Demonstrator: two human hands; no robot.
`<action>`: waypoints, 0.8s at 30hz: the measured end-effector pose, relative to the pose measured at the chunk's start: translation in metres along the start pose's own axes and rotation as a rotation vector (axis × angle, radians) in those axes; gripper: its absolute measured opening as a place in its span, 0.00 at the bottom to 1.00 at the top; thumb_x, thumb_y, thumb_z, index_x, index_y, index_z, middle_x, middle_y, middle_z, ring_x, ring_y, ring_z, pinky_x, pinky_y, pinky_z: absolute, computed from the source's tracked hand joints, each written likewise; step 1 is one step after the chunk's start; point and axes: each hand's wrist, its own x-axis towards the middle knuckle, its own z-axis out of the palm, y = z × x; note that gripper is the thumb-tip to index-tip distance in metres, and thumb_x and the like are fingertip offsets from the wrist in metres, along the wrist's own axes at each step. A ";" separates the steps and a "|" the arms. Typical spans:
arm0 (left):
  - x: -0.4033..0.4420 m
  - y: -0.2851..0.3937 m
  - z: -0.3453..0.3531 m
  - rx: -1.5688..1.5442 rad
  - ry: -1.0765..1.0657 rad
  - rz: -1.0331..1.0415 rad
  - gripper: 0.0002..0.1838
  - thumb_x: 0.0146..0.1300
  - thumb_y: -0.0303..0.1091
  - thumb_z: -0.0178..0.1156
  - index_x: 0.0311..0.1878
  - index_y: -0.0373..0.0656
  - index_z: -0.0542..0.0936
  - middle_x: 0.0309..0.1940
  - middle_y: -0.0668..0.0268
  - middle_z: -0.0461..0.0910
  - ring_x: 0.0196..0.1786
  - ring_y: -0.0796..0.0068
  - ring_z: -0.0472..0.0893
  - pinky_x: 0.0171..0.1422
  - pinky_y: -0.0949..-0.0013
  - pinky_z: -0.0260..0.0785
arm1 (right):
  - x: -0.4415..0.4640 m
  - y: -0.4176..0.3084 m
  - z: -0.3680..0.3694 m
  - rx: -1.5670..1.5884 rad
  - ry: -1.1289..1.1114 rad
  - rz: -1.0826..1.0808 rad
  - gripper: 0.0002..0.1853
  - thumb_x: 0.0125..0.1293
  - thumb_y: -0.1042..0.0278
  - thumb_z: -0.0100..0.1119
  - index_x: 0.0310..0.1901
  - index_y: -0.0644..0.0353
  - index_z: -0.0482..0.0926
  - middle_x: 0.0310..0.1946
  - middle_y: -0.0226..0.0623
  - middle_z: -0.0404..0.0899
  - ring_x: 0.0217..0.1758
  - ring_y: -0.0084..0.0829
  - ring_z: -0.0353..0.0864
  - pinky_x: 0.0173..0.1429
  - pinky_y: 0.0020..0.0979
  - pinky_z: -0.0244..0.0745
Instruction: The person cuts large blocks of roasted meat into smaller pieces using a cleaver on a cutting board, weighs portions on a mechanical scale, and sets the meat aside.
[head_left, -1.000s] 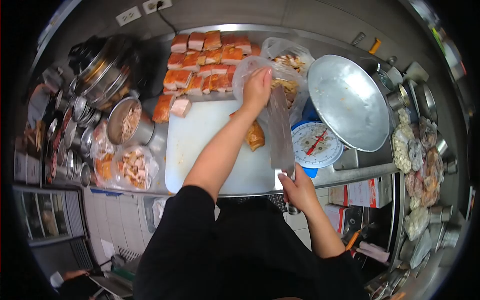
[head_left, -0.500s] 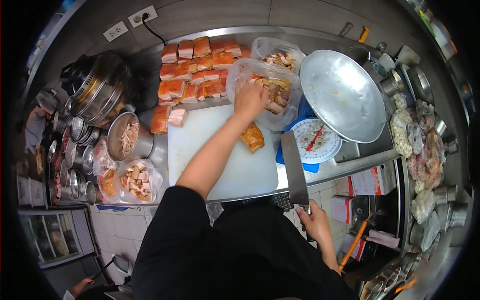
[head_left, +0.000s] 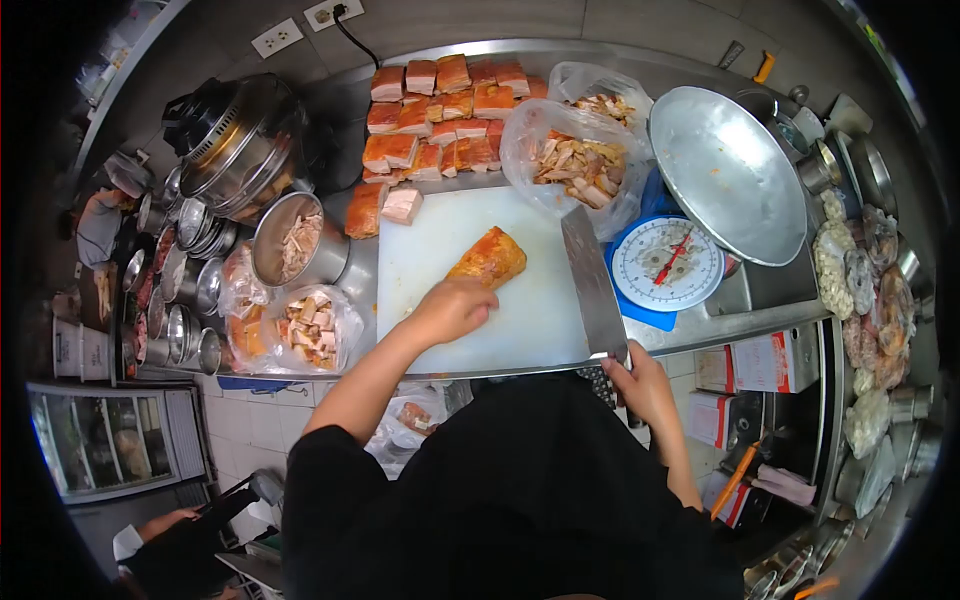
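In the head view, we seem to be positioning roasted meat (head_left: 497,256) on the board (head_left: 425,240) — left hand (head_left: 455,312) gripping its near end, right hand (head_left: 643,385) clenched round the cleaver (head_left: 592,285) — the next move likely calling for a steady hold.

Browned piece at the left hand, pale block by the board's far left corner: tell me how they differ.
The browned piece is golden-brown; the pale block mainly pinkish-white. The browned piece is longer, the pale block more compact. The left hand touches the browned piece; no hand touches the pale block. Both look like meat.
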 end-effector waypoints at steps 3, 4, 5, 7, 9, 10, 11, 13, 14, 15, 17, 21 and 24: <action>0.002 0.010 -0.011 0.022 0.347 -0.109 0.21 0.58 0.35 0.67 0.56 0.44 0.82 0.49 0.58 0.82 0.62 0.55 0.78 0.72 0.50 0.66 | 0.032 0.006 0.012 -0.093 -0.046 -0.029 0.16 0.73 0.55 0.62 0.48 0.62 0.77 0.20 0.42 0.81 0.20 0.38 0.82 0.30 0.39 0.75; 0.013 0.017 -0.013 0.212 0.511 -0.090 0.31 0.58 0.39 0.69 0.67 0.46 0.78 0.51 0.56 0.81 0.61 0.55 0.78 0.68 0.50 0.69 | 0.042 0.009 0.014 -0.171 -0.065 -0.039 0.18 0.73 0.54 0.60 0.50 0.63 0.76 0.28 0.53 0.85 0.30 0.53 0.86 0.40 0.48 0.79; 0.026 0.016 -0.002 0.215 0.509 -0.089 0.31 0.58 0.39 0.69 0.67 0.46 0.78 0.51 0.56 0.81 0.61 0.55 0.78 0.68 0.50 0.69 | 0.052 0.021 0.021 -0.168 -0.064 -0.040 0.18 0.73 0.54 0.60 0.50 0.63 0.76 0.28 0.53 0.85 0.30 0.53 0.86 0.40 0.48 0.79; 0.050 0.012 0.020 0.435 0.249 -0.409 0.51 0.53 0.47 0.73 0.80 0.50 0.60 0.57 0.51 0.77 0.60 0.53 0.78 0.66 0.53 0.72 | 0.068 0.037 0.028 -0.395 0.003 -0.245 0.21 0.73 0.54 0.59 0.54 0.65 0.75 0.37 0.61 0.86 0.42 0.63 0.85 0.49 0.55 0.79; 0.061 0.013 0.017 0.376 0.194 -0.473 0.56 0.52 0.46 0.74 0.82 0.50 0.56 0.59 0.50 0.76 0.60 0.52 0.78 0.66 0.55 0.72 | 0.070 0.038 0.025 -0.418 -0.016 -0.232 0.21 0.73 0.54 0.58 0.55 0.65 0.74 0.39 0.63 0.85 0.44 0.64 0.85 0.51 0.57 0.78; 0.064 0.015 0.014 0.316 0.128 -0.533 0.60 0.50 0.46 0.76 0.83 0.51 0.52 0.60 0.49 0.74 0.60 0.50 0.78 0.65 0.56 0.72 | 0.070 0.038 0.025 -0.435 -0.037 -0.208 0.22 0.73 0.54 0.57 0.57 0.66 0.73 0.41 0.64 0.85 0.46 0.66 0.84 0.53 0.59 0.78; 0.062 0.013 0.013 0.323 0.127 -0.533 0.60 0.50 0.46 0.76 0.83 0.51 0.52 0.60 0.49 0.74 0.60 0.50 0.78 0.65 0.56 0.72 | 0.069 0.039 0.025 -0.428 -0.036 -0.211 0.22 0.73 0.54 0.57 0.57 0.66 0.73 0.41 0.64 0.85 0.46 0.66 0.84 0.53 0.59 0.78; 0.045 0.001 0.010 0.103 0.261 -0.375 0.60 0.47 0.39 0.77 0.83 0.51 0.54 0.61 0.52 0.73 0.60 0.50 0.76 0.68 0.57 0.70 | 0.067 0.042 0.027 -0.428 -0.016 -0.211 0.21 0.73 0.56 0.57 0.56 0.66 0.72 0.39 0.63 0.85 0.45 0.65 0.85 0.53 0.59 0.78; 0.037 -0.002 0.010 0.114 0.251 -0.375 0.60 0.47 0.39 0.77 0.83 0.51 0.54 0.61 0.52 0.73 0.60 0.50 0.76 0.68 0.57 0.70 | 0.067 0.041 0.028 -0.413 -0.017 -0.210 0.21 0.73 0.56 0.57 0.56 0.66 0.72 0.39 0.63 0.85 0.45 0.65 0.85 0.53 0.59 0.78; 0.029 -0.003 0.011 0.147 0.332 -0.292 0.60 0.46 0.36 0.77 0.82 0.50 0.55 0.61 0.52 0.73 0.61 0.50 0.76 0.69 0.56 0.69 | 0.065 0.040 0.027 -0.416 -0.017 -0.202 0.20 0.73 0.57 0.57 0.55 0.66 0.73 0.39 0.63 0.85 0.44 0.64 0.85 0.52 0.59 0.78; 0.014 -0.005 0.015 0.184 0.405 -0.201 0.60 0.45 0.33 0.78 0.82 0.49 0.56 0.61 0.53 0.73 0.62 0.50 0.75 0.69 0.55 0.69 | 0.062 0.039 0.027 -0.410 -0.012 -0.192 0.19 0.72 0.57 0.57 0.54 0.66 0.73 0.38 0.63 0.85 0.44 0.64 0.85 0.52 0.58 0.79; -0.014 -0.001 0.023 0.320 0.582 -0.037 0.59 0.44 0.31 0.78 0.81 0.44 0.57 0.63 0.52 0.72 0.64 0.49 0.74 0.70 0.51 0.68 | 0.060 0.038 0.027 -0.443 -0.016 -0.183 0.19 0.72 0.58 0.58 0.53 0.66 0.73 0.36 0.62 0.85 0.43 0.62 0.86 0.51 0.58 0.80; -0.027 0.010 0.024 0.291 0.637 -0.059 0.60 0.43 0.33 0.79 0.81 0.44 0.57 0.63 0.51 0.72 0.64 0.48 0.74 0.69 0.50 0.69 | 0.059 0.035 0.026 -0.455 -0.021 -0.181 0.19 0.72 0.58 0.58 0.54 0.65 0.73 0.37 0.61 0.85 0.43 0.62 0.86 0.51 0.57 0.80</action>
